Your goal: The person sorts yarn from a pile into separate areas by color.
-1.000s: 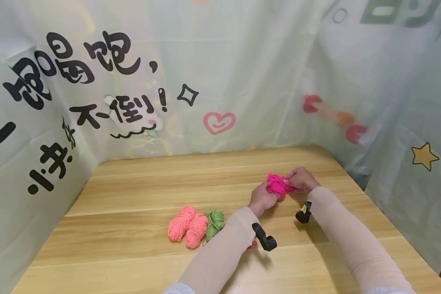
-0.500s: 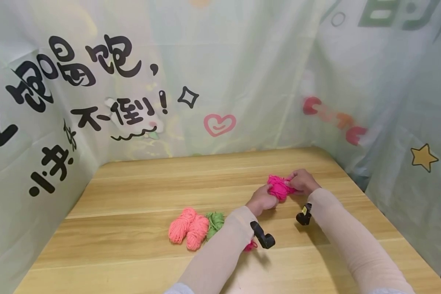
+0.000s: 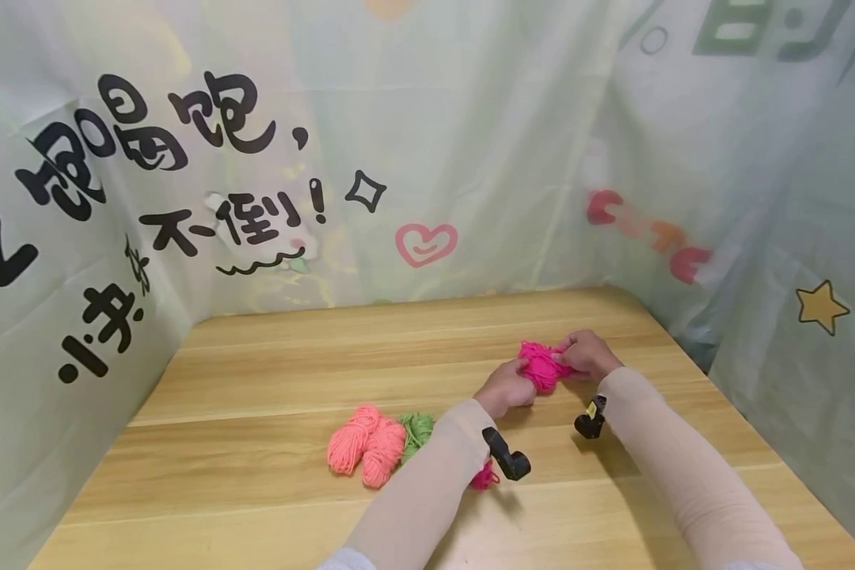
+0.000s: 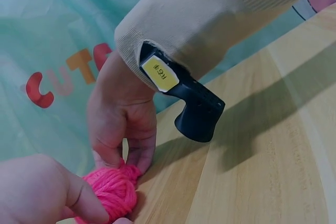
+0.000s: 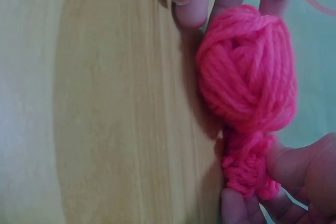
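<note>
A hot-pink ball of yarn [image 3: 541,366] is between both hands at the right rear of the table. My left hand [image 3: 504,389] grips its near left side, the thumb lying over the strands in the left wrist view. On the other side, my right hand [image 3: 590,356] pinches a smaller bunched end of the same yarn. That bunched end [image 5: 249,169] sits below the round wound part [image 5: 247,72] in the right wrist view, thumb on one side and fingers on the other. The yarn is close over the wooden tabletop.
Coral yarn [image 3: 366,447] in two lobes lies left of my left forearm, against green yarn [image 3: 418,433] partly covered by the sleeve. Darker pink yarn [image 3: 484,476] peeks out under that forearm. A printed cloth [image 3: 470,142] hangs behind the table [image 3: 256,372].
Both hands keep hold of the pink yarn in nearly the same place. My left hand has shifted slightly left, and more of the darker pink yarn shows. The head view has tilted slightly.
</note>
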`<state>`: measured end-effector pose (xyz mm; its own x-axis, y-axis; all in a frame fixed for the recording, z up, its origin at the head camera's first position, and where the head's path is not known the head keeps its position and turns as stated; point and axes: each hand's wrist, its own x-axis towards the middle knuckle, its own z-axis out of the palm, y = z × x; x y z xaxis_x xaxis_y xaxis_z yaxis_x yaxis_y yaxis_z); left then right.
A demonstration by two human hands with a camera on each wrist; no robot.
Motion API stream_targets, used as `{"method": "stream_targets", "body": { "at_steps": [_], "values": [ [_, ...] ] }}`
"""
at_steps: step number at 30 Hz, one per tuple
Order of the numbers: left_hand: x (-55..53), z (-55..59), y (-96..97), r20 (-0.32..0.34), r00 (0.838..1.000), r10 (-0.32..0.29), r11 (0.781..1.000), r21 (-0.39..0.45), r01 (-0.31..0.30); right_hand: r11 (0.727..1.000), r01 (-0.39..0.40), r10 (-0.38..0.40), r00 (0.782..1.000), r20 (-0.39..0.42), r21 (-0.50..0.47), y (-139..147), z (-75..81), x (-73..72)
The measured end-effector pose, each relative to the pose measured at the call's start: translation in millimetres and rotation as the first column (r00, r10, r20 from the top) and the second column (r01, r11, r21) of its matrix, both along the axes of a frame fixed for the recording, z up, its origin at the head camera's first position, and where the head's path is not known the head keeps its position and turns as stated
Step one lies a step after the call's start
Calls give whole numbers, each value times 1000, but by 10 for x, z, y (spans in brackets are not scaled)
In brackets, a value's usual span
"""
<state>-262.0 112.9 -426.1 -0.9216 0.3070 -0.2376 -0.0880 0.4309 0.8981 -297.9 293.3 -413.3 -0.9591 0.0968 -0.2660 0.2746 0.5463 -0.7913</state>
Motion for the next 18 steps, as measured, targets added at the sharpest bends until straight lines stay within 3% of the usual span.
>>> {"method": "stream_targets", "body": {
  "at_steps": [7, 18],
  "values": [
    [21, 40, -32, 28, 999, 14, 996, 84, -17, 998, -11, 10, 1000, -9, -62, 22, -11, 20],
    [-1, 52, -88, 29, 1000, -6, 1000, 26, 5, 992, -44, 45, 999, 2, -115, 45, 22, 59]
  ]
}}
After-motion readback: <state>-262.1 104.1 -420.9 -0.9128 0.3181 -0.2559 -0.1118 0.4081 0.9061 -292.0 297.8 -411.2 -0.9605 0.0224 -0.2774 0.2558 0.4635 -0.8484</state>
